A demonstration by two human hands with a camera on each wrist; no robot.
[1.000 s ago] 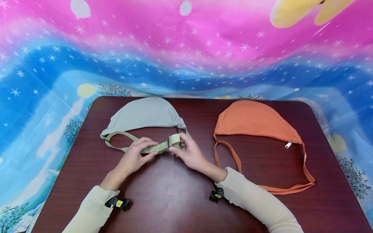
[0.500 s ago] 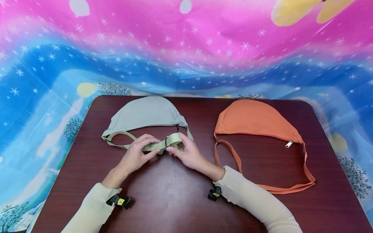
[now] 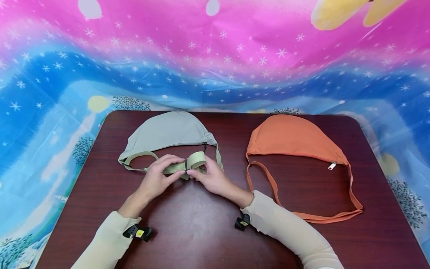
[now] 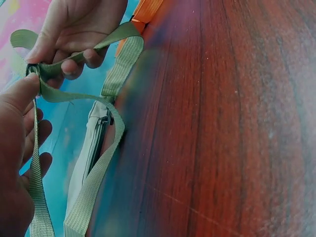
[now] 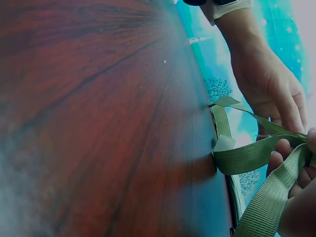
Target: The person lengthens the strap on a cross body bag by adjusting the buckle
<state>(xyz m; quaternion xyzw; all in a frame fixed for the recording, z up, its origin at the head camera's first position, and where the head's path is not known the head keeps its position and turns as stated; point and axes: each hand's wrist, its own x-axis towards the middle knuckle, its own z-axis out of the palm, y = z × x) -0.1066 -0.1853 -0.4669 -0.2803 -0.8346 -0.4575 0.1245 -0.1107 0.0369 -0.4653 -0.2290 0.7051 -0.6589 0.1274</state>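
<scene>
A pale grey-green crescent bag lies at the back left of the table, its green webbing strap lifted off the tabletop. My left hand pinches the strap on the left side of a dark slider buckle. At the buckle's right, my right hand holds the webbing, where a loop stands up. In the left wrist view, thumb and fingers meet close to the buckle, and slack strap hangs in a curve. The right wrist view shows strap running between both hands; the buckle is mostly hidden there.
An orange crescent bag with a silver zipper pull lies at the right, its orange strap spread toward the front near my right sleeve. The dark red-brown table ends at a patterned cloth backdrop.
My right hand has shifted left toward my left hand, together with the slider buckle. Less strap shows between the hands, and the loop at the right stands fuller. My left hand has barely moved.
</scene>
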